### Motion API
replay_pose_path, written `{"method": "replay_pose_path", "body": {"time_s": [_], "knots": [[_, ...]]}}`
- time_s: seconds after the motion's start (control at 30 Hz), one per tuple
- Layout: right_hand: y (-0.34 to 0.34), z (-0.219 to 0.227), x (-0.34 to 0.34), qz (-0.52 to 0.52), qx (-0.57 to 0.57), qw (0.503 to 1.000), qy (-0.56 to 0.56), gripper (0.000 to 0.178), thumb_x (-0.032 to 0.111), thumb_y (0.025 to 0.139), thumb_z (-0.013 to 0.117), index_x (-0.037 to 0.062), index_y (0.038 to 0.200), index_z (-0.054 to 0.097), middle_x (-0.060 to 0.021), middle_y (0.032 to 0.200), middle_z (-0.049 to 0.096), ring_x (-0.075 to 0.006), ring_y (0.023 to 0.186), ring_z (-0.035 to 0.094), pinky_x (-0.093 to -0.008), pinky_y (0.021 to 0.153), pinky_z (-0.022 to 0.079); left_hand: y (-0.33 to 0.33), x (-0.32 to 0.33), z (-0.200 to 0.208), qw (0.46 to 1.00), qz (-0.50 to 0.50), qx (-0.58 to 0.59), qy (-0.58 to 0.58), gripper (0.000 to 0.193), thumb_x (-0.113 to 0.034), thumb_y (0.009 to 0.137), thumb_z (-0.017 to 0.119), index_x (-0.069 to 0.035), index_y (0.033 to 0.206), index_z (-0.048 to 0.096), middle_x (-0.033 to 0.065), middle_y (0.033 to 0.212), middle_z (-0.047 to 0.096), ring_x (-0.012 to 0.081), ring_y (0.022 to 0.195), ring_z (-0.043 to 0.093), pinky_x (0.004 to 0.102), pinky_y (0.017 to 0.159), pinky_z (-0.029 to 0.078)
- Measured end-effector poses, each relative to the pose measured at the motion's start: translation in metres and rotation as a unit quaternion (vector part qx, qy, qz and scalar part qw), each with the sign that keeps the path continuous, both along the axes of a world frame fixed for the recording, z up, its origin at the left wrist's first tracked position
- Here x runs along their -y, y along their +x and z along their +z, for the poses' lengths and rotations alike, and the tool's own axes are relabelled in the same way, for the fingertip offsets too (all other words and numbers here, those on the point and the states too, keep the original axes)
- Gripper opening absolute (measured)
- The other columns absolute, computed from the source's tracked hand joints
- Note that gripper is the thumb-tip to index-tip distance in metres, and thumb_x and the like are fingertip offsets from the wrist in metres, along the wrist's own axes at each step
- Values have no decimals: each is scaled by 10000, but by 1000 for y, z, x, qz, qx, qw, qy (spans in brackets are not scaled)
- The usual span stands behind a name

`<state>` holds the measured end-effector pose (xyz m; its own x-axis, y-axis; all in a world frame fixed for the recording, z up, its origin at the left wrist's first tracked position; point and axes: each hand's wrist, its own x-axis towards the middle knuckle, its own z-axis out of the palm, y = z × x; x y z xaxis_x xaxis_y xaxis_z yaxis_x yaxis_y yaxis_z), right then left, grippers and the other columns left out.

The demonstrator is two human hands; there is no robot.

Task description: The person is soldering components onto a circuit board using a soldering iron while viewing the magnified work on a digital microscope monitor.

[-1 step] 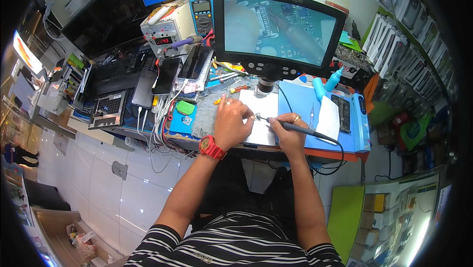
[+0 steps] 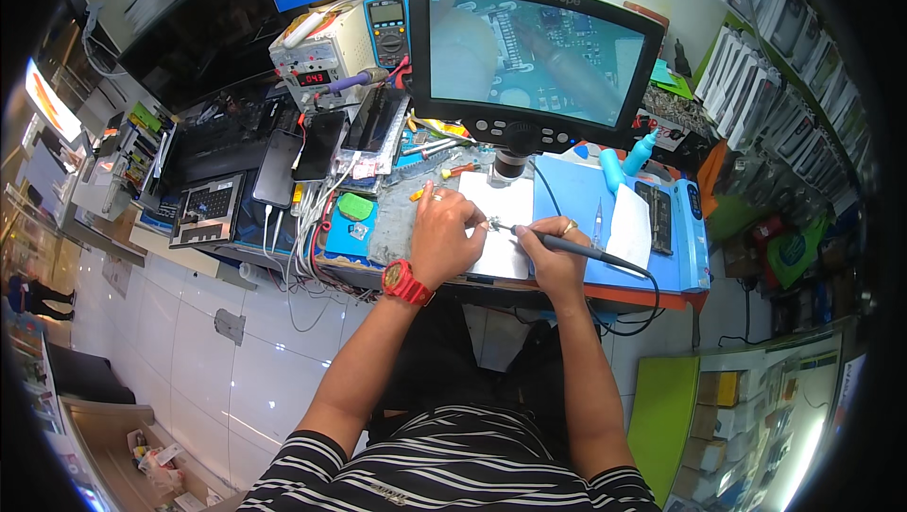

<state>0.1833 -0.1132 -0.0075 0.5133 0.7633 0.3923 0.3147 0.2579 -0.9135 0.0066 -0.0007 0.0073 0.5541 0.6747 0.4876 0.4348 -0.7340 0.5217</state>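
Note:
My right hand is closed around a black soldering iron, held like a pen with its tip pointing left. The tip meets a small circuit board lying on a pale metal plate. From the other side, my left hand pinches the board's edge between thumb and finger. A microscope lens hangs just beyond the board. Its screen shows the board enlarged: a connector with a row of pins, a fingertip at left and the blurred dark iron tip crossing from the right.
A blue mat carries tweezers, a white sheet and light-blue bottles. Left of my hands lie a green sponge, bundled cables and phones. A power supply and multimeter stand behind.
On the microscope screen the dark iron tip has shifted slightly and looks more blurred. Both hands keep the same place and grip.

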Motion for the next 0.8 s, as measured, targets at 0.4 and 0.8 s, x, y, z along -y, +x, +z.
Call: {"method": "replay_pose_path", "body": {"time_s": [0.4, 0.8], "knots": [[0, -1, 0, -2, 9, 1000, 3, 197, 81, 905, 878, -19, 845, 719, -108, 734, 763, -132, 658, 709, -287, 625, 553, 0, 0, -1, 1000, 2, 0, 1, 89, -147, 856, 802, -69, 823, 774, 101, 848, 700, 326, 970, 685, 634, 1288, 293], [0, 1, 0, 0, 35, 999, 16, 186, 73, 903, 878, -12, 847, 723, -104, 720, 759, -133, 644, 708, -284, 613, 542, 1, -1, -2, 1000, 0, 4, 4, 89, -138, 852, 805, -63, 816, 773, 101, 840, 699, 327, 964, 686, 641, 1284, 296]]}}
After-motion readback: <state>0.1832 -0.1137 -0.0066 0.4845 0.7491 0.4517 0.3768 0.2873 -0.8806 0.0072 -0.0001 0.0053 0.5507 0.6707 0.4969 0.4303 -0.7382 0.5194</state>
